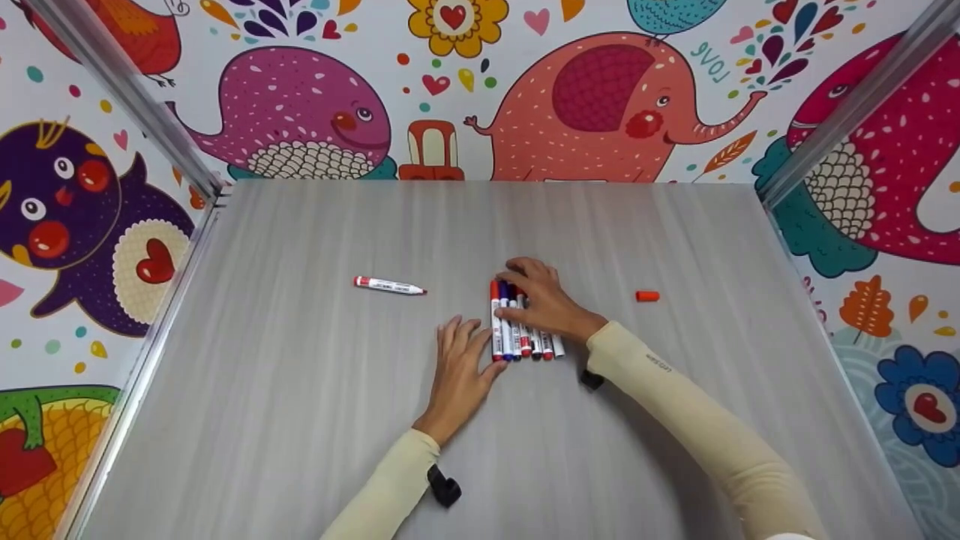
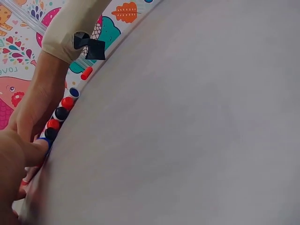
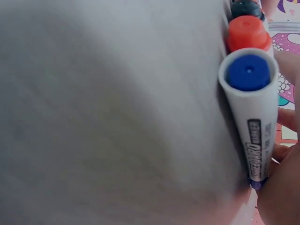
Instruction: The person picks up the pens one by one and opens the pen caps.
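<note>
Several whiteboard markers (image 1: 496,330) lie side by side in a row, their red, blue and black ends lined up. My right hand (image 1: 551,300) lies over the row's upper part, thumb across the barrels and fingers by the far ends. At the row's right end, close to this hand, is a marker (image 3: 251,112) with a blue end in the right wrist view. My left hand (image 1: 459,375) rests along the row's left side, fingers extended, thumb at the near ends. In the left wrist view, the left thumb (image 2: 35,152) overlaps the blue end; beyond it show red and black ends (image 2: 61,112).
An uncapped red marker (image 1: 390,286) lies alone to the left of the row, tip pointing right. A loose red cap (image 1: 647,296) lies on the right. Both are on the grey wood-grain table (image 1: 300,420), bordered by printed cartoon panels (image 1: 600,112) and metal posts.
</note>
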